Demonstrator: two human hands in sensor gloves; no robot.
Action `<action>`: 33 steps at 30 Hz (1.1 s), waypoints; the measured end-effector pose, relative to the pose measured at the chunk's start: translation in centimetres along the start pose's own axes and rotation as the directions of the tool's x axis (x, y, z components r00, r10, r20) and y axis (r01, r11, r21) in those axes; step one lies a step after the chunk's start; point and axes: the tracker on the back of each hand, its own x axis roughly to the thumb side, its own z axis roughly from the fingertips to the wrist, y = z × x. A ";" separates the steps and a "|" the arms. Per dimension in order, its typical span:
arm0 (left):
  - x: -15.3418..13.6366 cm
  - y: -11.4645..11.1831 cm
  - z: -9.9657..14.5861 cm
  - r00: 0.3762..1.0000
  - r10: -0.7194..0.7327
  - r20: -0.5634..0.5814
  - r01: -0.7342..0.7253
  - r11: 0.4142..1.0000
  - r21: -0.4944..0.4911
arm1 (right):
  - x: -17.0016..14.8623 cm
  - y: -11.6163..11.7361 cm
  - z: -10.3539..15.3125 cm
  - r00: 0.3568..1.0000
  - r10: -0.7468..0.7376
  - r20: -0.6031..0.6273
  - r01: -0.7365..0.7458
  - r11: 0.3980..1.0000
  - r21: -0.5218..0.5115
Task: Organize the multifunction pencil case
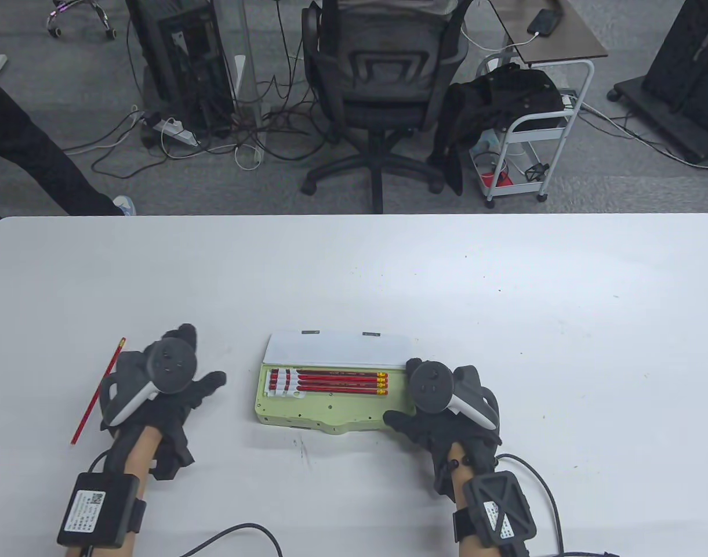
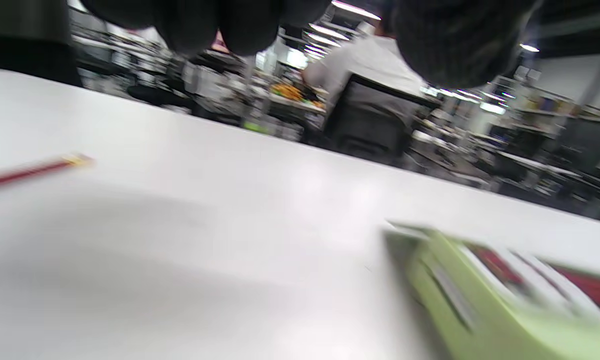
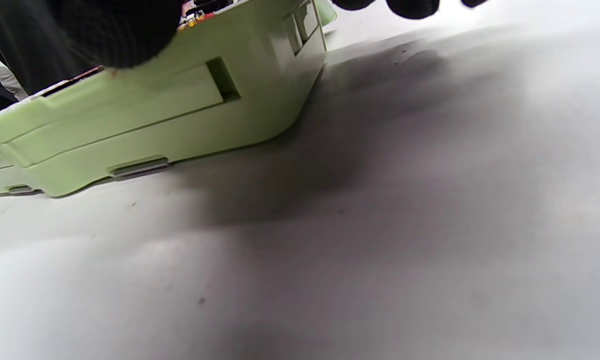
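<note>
The light green pencil case (image 1: 330,413) lies open near the table's front, its white lid (image 1: 336,349) tipped back. Several red pencils (image 1: 330,381) lie side by side in its tray. One loose red pencil (image 1: 97,391) lies on the table at the left, blurred in the left wrist view (image 2: 30,171). My left hand (image 1: 177,383) hovers between that pencil and the case (image 2: 480,310), fingers spread and holding nothing. My right hand (image 1: 435,400) sits at the case's right end. Its thumb (image 1: 397,419) touches the front right corner (image 3: 155,115), and the fingers (image 3: 412,7) hang relaxed past the end.
The white table (image 1: 504,301) stretches wide to the right and back. Beyond its far edge stand an office chair (image 1: 382,87), a small white cart (image 1: 533,127) and floor cables. Cables trail from both wrists along the front edge.
</note>
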 end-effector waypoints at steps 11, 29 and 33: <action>-10.1 -0.7 -0.5 0.890 -0.192 -0.414 0.145 0.979 -0.142 | 0.0 0.0 -0.1 1.000 -0.009 0.008 0.009 1.000 0.004; -12.6 -5.9 -1.7 0.731 -0.490 -0.475 0.407 0.871 -0.275 | 0.0 -0.1 -0.2 1.000 0.000 0.009 0.000 1.000 0.010; -11.6 -6.3 -2.1 0.683 -0.563 -0.466 0.480 0.826 -0.295 | 0.0 -0.1 -0.2 1.000 -0.001 0.007 0.001 1.000 0.014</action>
